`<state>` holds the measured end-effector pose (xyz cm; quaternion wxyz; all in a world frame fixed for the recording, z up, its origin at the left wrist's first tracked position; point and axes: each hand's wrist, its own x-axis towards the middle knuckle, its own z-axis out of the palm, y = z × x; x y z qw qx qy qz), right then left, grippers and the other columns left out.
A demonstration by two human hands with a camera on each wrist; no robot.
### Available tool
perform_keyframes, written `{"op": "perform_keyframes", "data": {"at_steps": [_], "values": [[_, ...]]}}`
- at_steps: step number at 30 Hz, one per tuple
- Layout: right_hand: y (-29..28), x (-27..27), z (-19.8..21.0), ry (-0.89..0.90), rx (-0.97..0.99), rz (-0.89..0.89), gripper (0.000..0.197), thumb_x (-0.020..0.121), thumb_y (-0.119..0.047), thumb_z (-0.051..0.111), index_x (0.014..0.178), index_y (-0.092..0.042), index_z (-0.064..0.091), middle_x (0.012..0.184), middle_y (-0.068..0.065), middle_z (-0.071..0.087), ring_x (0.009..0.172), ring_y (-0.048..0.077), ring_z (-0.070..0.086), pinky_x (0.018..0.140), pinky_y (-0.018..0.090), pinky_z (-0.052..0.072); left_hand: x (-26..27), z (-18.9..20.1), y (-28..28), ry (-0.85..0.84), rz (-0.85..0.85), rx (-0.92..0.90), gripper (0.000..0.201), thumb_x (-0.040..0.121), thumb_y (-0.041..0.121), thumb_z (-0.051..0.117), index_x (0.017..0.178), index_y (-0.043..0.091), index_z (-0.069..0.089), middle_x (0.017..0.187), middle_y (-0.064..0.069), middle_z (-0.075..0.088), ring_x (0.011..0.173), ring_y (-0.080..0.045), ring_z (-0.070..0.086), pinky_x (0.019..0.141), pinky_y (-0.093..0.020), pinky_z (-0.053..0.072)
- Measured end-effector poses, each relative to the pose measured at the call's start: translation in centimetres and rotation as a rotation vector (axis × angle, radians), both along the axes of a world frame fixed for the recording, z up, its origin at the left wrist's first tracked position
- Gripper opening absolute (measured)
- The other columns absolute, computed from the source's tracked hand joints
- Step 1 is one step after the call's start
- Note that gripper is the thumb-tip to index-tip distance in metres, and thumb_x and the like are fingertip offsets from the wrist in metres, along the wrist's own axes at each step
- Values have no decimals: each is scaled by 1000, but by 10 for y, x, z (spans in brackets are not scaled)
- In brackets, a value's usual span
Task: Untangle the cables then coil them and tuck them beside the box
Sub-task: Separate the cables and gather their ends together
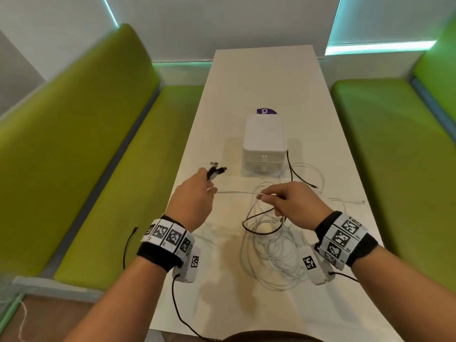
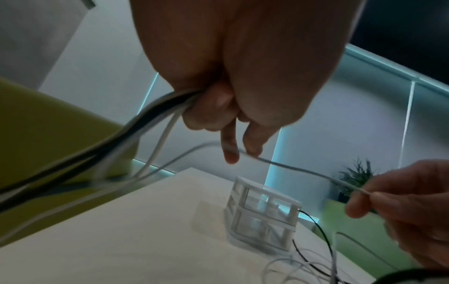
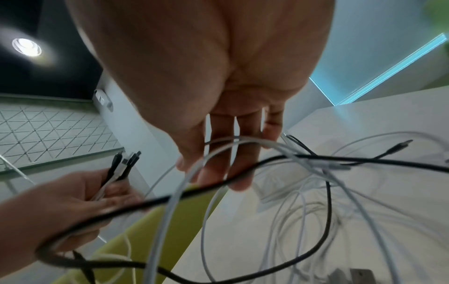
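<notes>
Now, left hand [image 1: 195, 193]: grips a bunch of cable ends [image 1: 215, 171], black and white plugs sticking out above the fingers.
Right hand [image 1: 291, 201]: pinches one white cable [image 1: 237, 193] stretched between the two hands.
Cables [image 1: 269, 245]: loose tangle of white loops and a black one on the desk [image 1: 246, 77], near the box [image 1: 264, 141].
Risk: pulling the stretched strand hard would likely tighten the knot; a loop could drag plugs off the desk edge or nudge the box.
Writing: purple sticker [image 1: 266, 111] behind the box, only "Cl" legible.
</notes>
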<state>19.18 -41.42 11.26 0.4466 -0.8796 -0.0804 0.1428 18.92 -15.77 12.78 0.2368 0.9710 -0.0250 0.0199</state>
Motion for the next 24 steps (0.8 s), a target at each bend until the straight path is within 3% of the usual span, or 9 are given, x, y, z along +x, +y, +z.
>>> {"op": "perform_keyframes", "data": {"at_steps": [3,6,9,12,16,18,20,22,24], "values": [[10,-1,-1,-53,-36,46,19,95,-43,65,107,-34,78,84,-18,74,68,-3,63,71,24,48,-8,-4,-17,93,-199,-92,28,95,35,62,120,25,54,97,17,60,83,-7,60,72,-30,45],[18,-3,9,-86,57,71,17,94,-43,67,105,-36,78,92,-24,75,85,-5,65,79,21,46,-9,-6,-30,160,-272,-193,31,95,45,59,123,33,51,101,17,63,82,0,57,73,-27,47],[15,-1,13,-111,71,73,14,89,-49,71,91,-37,77,73,-11,72,66,12,60,68,27,47,-9,4,-30,139,-328,-288,21,96,38,63,100,56,53,80,14,55,66,-1,51,64,-20,41],[7,4,8,-109,-89,83,29,85,-44,77,75,-19,67,57,-4,52,52,8,42,54,20,37,-6,12,-23,66,-232,-384,28,92,26,70,73,33,51,62,11,45,56,-5,42,57,-21,36],[-2,8,-4,-81,-360,77,25,94,-33,68,82,-10,70,84,3,68,80,19,60,73,33,46,10,14,6,9,77,-498,36,91,22,69,68,22,42,61,5,51,55,-14,45,59,-32,41],[-2,6,-6,-127,-309,66,21,96,-30,66,92,-12,76,95,1,70,92,19,62,82,32,45,13,15,13,76,87,-393,25,94,21,63,75,16,48,65,4,65,51,-9,51,57,-31,43],[2,3,-1,-176,-131,36,19,99,-28,63,101,-16,78,93,-5,73,90,7,63,80,21,43,12,14,12,101,56,-148,9,97,21,56,92,14,56,79,5,68,61,-10,59,58,-32,46],[7,1,4,-151,31,3,20,100,-26,61,107,-20,78,88,-12,73,82,-5,64,75,14,45,7,14,6,-7,9,17,7,97,21,56,97,16,51,85,7,58,71,-16,56,61,-33,42],[11,2,1,-162,38,13,21,100,-32,61,109,-26,78,98,-11,76,90,-4,66,84,23,52,-1,16,-6,-141,-96,-6,17,94,19,60,96,21,43,82,13,47,64,-6,46,58,-27,30]]}}
